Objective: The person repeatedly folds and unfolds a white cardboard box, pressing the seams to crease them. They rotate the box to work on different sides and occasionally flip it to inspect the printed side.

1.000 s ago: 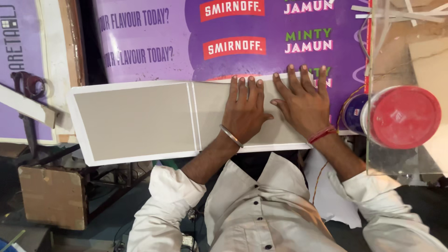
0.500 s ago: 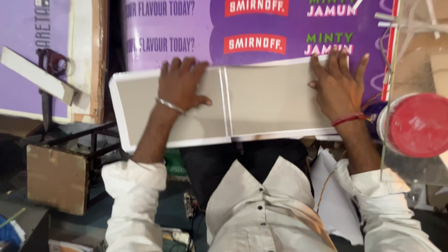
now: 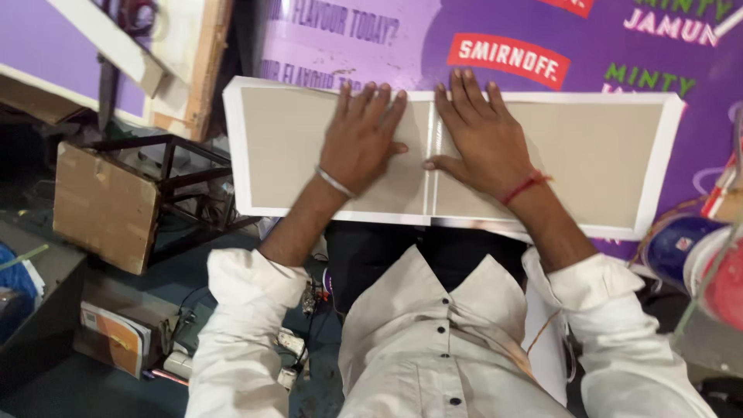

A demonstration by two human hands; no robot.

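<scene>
A wide flat cover of two grey boards (image 3: pixel 588 166) edged in white paper lies on a purple printed sheet (image 3: pixel 480 54) on the worktable. A narrow white gap runs down its middle. My left hand (image 3: pixel 360 143), with a metal bangle at the wrist, lies flat on the left board just beside that gap. My right hand (image 3: pixel 480 135), with a red thread at the wrist, presses flat on the right board, thumb touching the gap. Neither hand grips anything. White shirt sleeves cover both forearms below.
A red-lidded round container (image 3: pixel 724 282) and a blue tub (image 3: pixel 677 244) stand at the right edge. A cardboard-covered stool with a black metal frame (image 3: pixel 108 205) sits left below the table. Wooden and white strips (image 3: pixel 116 46) lean at the upper left. A booklet (image 3: pixel 112 337) lies on the floor.
Both hands have come together at the middle gap; half a second ago they were spread apart, the left on the left board and the right at the far right corner. The view shifted left.
</scene>
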